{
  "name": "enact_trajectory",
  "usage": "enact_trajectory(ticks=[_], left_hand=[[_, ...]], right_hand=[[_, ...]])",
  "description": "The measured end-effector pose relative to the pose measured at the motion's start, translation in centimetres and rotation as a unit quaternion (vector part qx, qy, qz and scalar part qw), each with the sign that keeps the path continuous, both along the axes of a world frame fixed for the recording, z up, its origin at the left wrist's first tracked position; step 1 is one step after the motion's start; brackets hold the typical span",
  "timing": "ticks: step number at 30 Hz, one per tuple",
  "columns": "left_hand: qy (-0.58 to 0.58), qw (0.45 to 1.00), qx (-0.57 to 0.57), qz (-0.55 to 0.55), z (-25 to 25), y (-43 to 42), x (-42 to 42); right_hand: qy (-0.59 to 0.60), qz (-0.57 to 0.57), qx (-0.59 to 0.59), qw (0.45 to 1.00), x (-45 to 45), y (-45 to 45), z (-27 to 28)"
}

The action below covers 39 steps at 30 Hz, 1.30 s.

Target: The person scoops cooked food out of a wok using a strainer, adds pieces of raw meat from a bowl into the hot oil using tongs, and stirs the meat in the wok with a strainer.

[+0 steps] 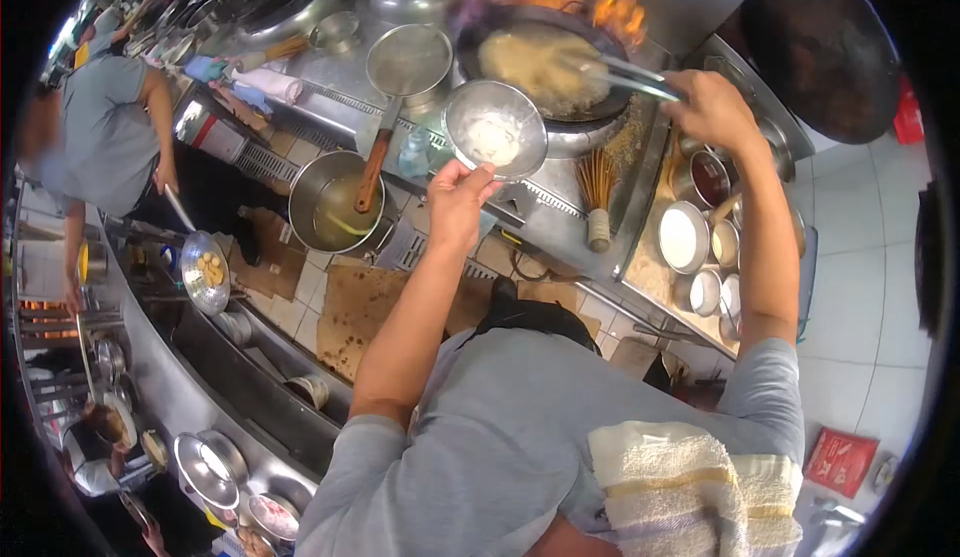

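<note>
My left hand (460, 202) grips the rim of a metal bowl (532, 149) with the thumb on top; white, pasty-looking residue lies inside it. The bowl is tilted beside the near left edge of a dark wok (474, 49). Frothy, yellowish liquid bubbles in the wok, and orange flames (620, 19) rise behind it. My right hand (712, 109) is closed around the handle of a long metal cooking utensil (635, 79). The utensil reaches into the froth, where its blurred end cannot be made out.
A wooden-handled strainer (408, 57) rests left of the wok, above a pot of liquid (296, 207). A bamboo brush (597, 192) lies near the counter edge. Seasoning bowls (683, 237) stand at right. A co-worker (105, 127) at left holds a skimmer (205, 295) with yellow pieces.
</note>
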<state>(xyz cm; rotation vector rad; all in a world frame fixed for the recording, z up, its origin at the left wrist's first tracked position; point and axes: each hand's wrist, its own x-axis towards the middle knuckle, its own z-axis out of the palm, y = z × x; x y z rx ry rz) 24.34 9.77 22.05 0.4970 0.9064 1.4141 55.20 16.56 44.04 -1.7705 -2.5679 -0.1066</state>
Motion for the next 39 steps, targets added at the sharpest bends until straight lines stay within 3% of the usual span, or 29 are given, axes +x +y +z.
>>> enact_trajectory(ticks=[3, 8, 12, 16, 20, 25, 28, 29, 30, 31, 33, 34, 36, 38, 39], left_hand=[[0.008, 0.999, 0.024, -0.024, 0.0, -0.3, 0.3], [0.048, 0.995, 0.067, -0.051, -1.3, -1.0, 0.7], [0.054, 0.996, 0.066, -0.038, -1.6, -0.8, 1.1], [0.07, 0.997, 0.039, -0.019, -1.8, 0.0, 1.4], [0.05, 0.999, 0.017, 0.004, -2.4, 1.1, 1.7], [0.041, 0.999, 0.0, 0.013, -2.6, -0.8, -0.2], [0.018, 0.998, -0.027, 0.053, 0.9, -3.9, -3.8], [-0.002, 0.997, -0.054, 0.055, 1.0, -6.8, -3.9], [0.118, 0.991, -0.056, 0.019, 0.5, -9.7, -4.4], [0.254, 0.965, -0.058, 0.019, 0.3, -11.4, -6.9], [0.053, 0.993, -0.08, 0.074, -0.4, -14.9, -10.4], [0.052, 0.994, -0.057, 0.075, -0.7, -16.2, -12.0], [0.027, 0.989, -0.072, 0.125, -2.7, -17.4, -13.9], [-0.091, 0.983, -0.109, 0.12, -7.2, -18.6, -14.6], [-0.107, 0.982, -0.107, 0.116, -6.8, -18.3, -14.1]], right_hand=[[-0.049, 0.061, -0.056, 0.995, -4.2, -4.2, 1.2], [-0.112, 0.022, -0.101, 0.988, -6.9, -6.0, -1.0], [-0.076, 0.021, -0.109, 0.991, -6.0, -6.2, -1.1], [-0.047, 0.035, -0.031, 0.998, -2.9, -5.5, -0.2], [-0.016, -0.03, -0.012, 0.999, -1.1, -3.4, 1.0], [-0.044, -0.068, -0.031, 0.996, 4.5, 3.2, -8.7], [-0.039, -0.105, -0.008, 0.994, 6.3, 5.8, -15.3], [-0.076, -0.162, -0.065, 0.982, 7.9, 6.9, -17.2], [0.04, -0.13, 0.027, 0.99, 11.5, 5.7, -19.6], [0.026, -0.174, 0.008, 0.984, 9.4, 3.9, -17.3], [0.144, -0.119, -0.038, 0.982, 10.6, 3.4, -18.1], [0.201, -0.093, -0.065, 0.973, 10.5, 3.7, -18.7], [0.256, -0.158, -0.083, 0.95, 10.6, 2.8, -19.3], [0.297, -0.232, -0.089, 0.922, 9.9, -1.2, -18.5], [0.321, -0.249, -0.058, 0.912, 4.3, -4.2, -15.5]])
